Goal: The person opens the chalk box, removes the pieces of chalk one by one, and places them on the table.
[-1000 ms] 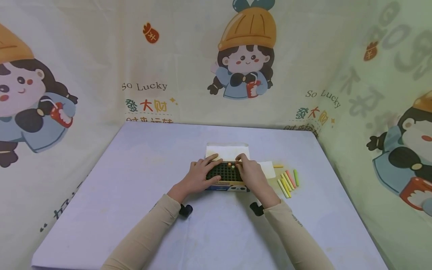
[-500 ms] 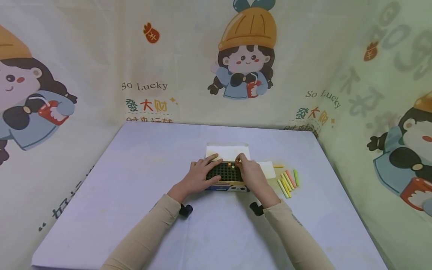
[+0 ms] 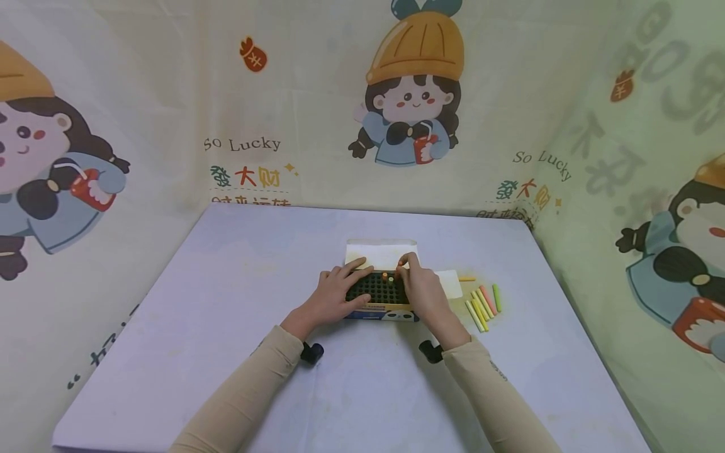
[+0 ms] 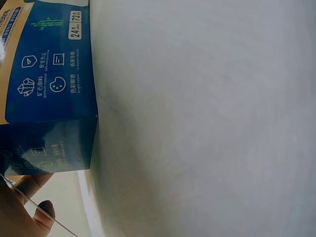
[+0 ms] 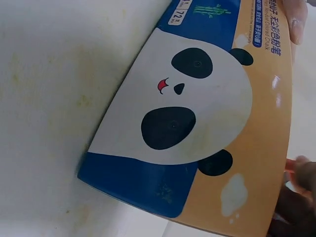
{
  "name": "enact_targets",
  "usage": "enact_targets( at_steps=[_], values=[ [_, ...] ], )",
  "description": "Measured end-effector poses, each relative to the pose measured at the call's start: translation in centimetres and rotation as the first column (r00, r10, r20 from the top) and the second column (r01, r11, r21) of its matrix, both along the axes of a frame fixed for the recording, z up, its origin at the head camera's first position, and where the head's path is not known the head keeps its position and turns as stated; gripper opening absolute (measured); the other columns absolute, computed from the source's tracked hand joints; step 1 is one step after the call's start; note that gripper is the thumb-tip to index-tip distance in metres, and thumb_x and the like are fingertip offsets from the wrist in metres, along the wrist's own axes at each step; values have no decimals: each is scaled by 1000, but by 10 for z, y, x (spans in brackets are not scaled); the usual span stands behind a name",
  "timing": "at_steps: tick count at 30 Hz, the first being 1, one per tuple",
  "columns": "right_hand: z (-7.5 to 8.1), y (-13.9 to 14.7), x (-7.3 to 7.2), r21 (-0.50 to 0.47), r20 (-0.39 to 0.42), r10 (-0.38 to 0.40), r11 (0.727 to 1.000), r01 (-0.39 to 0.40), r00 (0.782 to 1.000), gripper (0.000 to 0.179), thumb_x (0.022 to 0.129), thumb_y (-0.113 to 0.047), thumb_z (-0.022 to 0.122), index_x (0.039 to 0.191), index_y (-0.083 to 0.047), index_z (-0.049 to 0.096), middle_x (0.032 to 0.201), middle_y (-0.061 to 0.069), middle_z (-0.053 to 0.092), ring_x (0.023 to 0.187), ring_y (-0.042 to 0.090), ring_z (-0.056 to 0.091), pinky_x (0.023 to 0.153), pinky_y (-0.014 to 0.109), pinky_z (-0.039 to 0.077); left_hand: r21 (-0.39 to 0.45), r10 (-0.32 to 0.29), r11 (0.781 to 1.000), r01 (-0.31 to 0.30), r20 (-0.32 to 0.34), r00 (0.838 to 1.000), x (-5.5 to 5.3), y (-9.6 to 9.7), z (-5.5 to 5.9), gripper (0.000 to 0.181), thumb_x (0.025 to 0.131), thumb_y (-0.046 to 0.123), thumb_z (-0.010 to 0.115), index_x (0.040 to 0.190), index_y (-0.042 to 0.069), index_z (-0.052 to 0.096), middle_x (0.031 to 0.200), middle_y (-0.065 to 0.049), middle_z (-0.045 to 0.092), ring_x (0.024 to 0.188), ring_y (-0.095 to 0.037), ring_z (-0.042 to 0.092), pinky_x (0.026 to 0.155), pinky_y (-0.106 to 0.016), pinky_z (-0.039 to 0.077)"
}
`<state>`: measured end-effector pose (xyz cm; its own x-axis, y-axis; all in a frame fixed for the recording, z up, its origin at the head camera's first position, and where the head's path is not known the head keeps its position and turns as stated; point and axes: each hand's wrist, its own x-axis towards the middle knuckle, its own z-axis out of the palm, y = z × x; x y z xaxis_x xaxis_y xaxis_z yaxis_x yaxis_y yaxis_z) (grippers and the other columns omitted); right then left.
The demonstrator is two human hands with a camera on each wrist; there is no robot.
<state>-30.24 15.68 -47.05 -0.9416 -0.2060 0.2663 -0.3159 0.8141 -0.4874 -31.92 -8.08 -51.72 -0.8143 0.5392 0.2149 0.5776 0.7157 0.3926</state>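
Observation:
A chalk box (image 3: 381,312), blue and tan with a panda on its front, lies open-topped on the table; its inside is a dark grid (image 3: 376,289) of holes. My left hand (image 3: 331,294) holds the box at its left end, thumb by the near edge and fingers at the far edge. My right hand (image 3: 425,292) pinches an orange-red chalk stick (image 5: 290,165) at the far right corner of the grid; its lower end is hidden. An orange chalk (image 3: 384,276) and a pale green one (image 3: 391,280) stand in nearby holes.
White lid flaps (image 3: 382,254) spread behind the box, and another flap (image 3: 450,284) sticks out right. Several loose chalks (image 3: 480,307), yellow, pink and green, lie right of the box. A patterned cloth (image 3: 317,113) hangs behind the table (image 3: 198,352).
My right fingertips have risen slightly at the far right corner, showing more of the orange-red chalk below them. The left hand and the box have stayed put.

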Motion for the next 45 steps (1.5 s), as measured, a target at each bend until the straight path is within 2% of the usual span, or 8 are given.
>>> enact_targets(
  at_steps=[11, 17, 23, 26, 32, 40, 43, 45],
  values=[
    [19, 12, 1, -200, -202, -33, 980, -9, 979, 26, 113, -22, 45, 131, -4, 48, 90, 11, 72, 42, 12, 39, 42, 28, 35, 3, 5, 1000, -5, 15, 1000, -2, 1, -3, 66, 105, 57, 50, 164, 35, 30, 173, 5, 19, 138, -33, 45, 101, -57, 32],
    [29, 36, -3, -307, -227, -156, 948, 81, 961, 27, 112, -19, 46, 135, -4, 52, 88, 8, 71, 60, 19, 58, 54, 27, 44, 8, 3, 1000, -3, 6, 1000, -1, 1, -2, 66, 105, 56, 51, 164, 33, 31, 173, 3, 20, 137, -34, 46, 100, -57, 32],
    [33, 72, -7, -396, -242, -276, 903, 165, 930, 31, 110, -16, 49, 135, -1, 60, 105, 15, 65, 81, 24, 67, 65, 10, 45, 5, 6, 1000, -6, 14, 1000, -1, 2, -2, 67, 105, 56, 51, 164, 34, 31, 173, 4, 20, 137, -34, 46, 100, -56, 33],
    [34, 90, -6, -369, -209, -318, 901, 226, 925, 32, 109, -14, 53, 137, -2, 61, 113, 18, 64, 88, 29, 68, 71, 14, 48, 14, 1, 1000, -1, 15, 1000, -1, 2, -3, 66, 105, 56, 51, 164, 33, 31, 173, 3, 20, 137, -34, 46, 99, -56, 33],
    [26, 111, 0, -286, -114, -353, 907, 310, 929, 28, 106, -11, 58, 131, -2, 65, 115, 20, 65, 99, 38, 67, 81, 47, 52, 9, 1, 1000, -1, 6, 1000, -1, 2, -3, 67, 105, 56, 52, 164, 32, 31, 173, 3, 20, 137, -35, 46, 99, -56, 33],
    [-7, 122, 2, -196, 92, -232, 949, 247, 968, 28, 106, -8, 56, 131, 1, 66, 122, 24, 62, 107, 42, 67, 69, 40, 57, 2, -4, 1000, 4, 0, 1000, -2, 2, -2, 67, 105, 56, 51, 164, 32, 31, 173, 2, 20, 137, -35, 47, 100, -57, 34],
    [-16, 123, 0, -173, 186, -189, 960, 221, 964, 29, 105, -9, 56, 130, 2, 66, 128, 27, 60, 110, 43, 66, 67, 37, 57, 4, -3, 1000, 3, 1, 1000, -2, 2, -3, 67, 105, 56, 51, 164, 32, 31, 173, 3, 20, 136, -35, 47, 100, -57, 34],
    [-21, 124, -1, -158, 233, -163, 966, 203, 959, 29, 104, -7, 54, 128, 4, 65, 129, 28, 59, 98, 40, 69, 66, 36, 55, 6, -3, 1000, 3, -3, 1000, -2, 2, -4, 67, 105, 56, 51, 164, 32, 32, 173, 3, 20, 136, -35, 47, 99, -57, 34]
  ],
)
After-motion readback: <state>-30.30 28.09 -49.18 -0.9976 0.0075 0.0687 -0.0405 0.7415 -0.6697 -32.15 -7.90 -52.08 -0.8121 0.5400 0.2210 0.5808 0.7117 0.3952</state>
